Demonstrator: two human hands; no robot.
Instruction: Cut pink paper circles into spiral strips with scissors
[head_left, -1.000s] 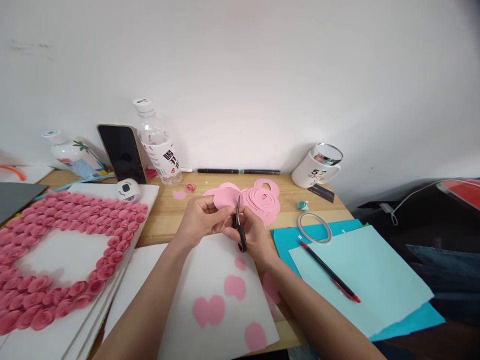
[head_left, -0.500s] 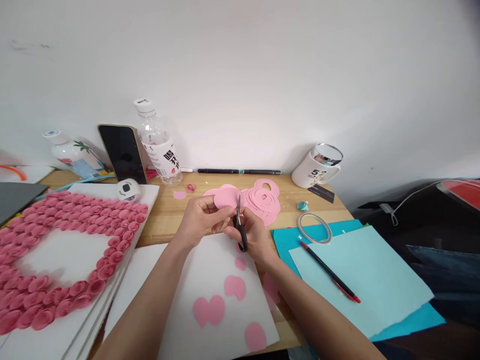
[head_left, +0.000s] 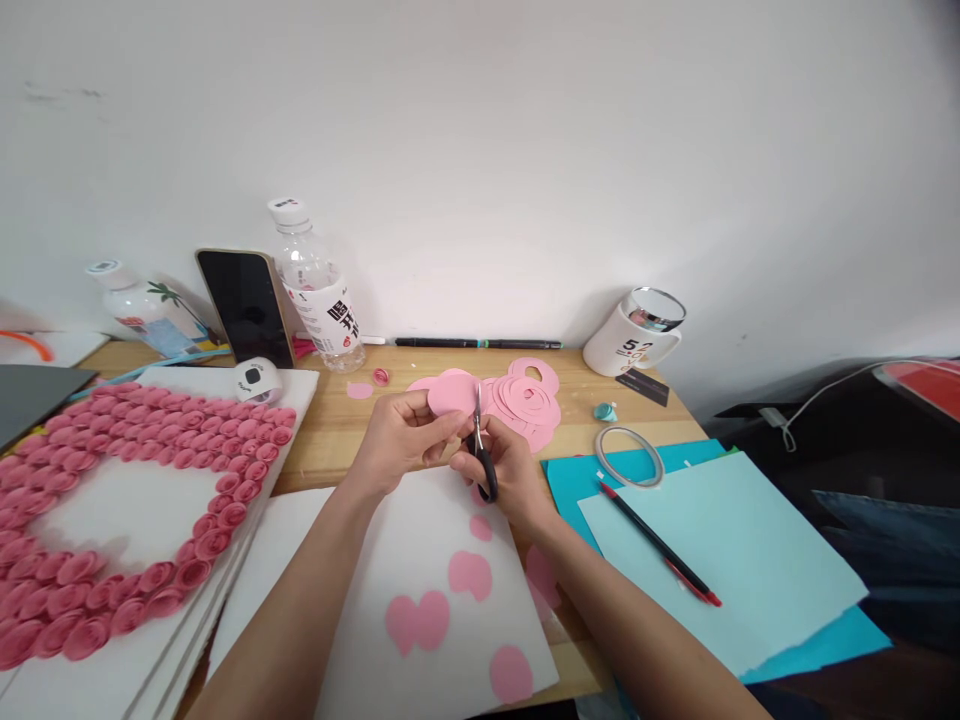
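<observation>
My left hand (head_left: 409,435) pinches a round piece of pink paper (head_left: 451,392) between thumb and fingers. My right hand (head_left: 504,460) is closed around the black handles of a pair of scissors (head_left: 486,470). The blades point away from me, at the right edge of the paper. Behind my hands lies a pile of pink paper rings and spirals (head_left: 529,400), partly hidden. Below them, a white board (head_left: 360,620) carries several pink scraps (head_left: 470,575).
At left, a board of pink paper roses (head_left: 214,540) stands near a phone (head_left: 244,305) and a plastic bottle (head_left: 319,300). To the right are a mug (head_left: 626,335), a tape roll (head_left: 630,457), a black pen (head_left: 660,545) and blue paper sheets (head_left: 750,560).
The scissors and my right hand have shifted very slightly against the edge of the pink paper. My left hand stays almost where it was, and the rest is unchanged.
</observation>
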